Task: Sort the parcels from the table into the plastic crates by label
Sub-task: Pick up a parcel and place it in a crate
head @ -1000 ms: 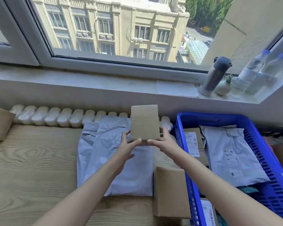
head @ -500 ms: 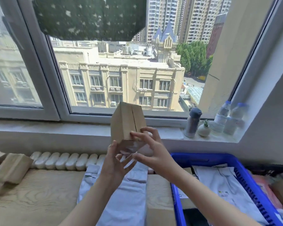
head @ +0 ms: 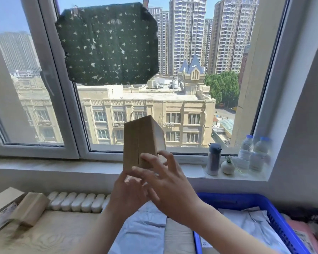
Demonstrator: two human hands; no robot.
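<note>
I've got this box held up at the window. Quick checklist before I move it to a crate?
1. Grip on cardboard box: ok, left hand and right hand both hold its lower end.
2. Label in view: not ok, the visible faces are plain.
3. Matching crate: cannot tell without the label.
4. Room in blue crate: cannot tell, grey parcels already lie inside and part is out of frame.

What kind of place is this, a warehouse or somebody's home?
Probably a room in a high flat or small office. The window looks over city rooftops, a flask, plant pot and water bottles stand on the sill, and a blue crate holds parcels.
</note>
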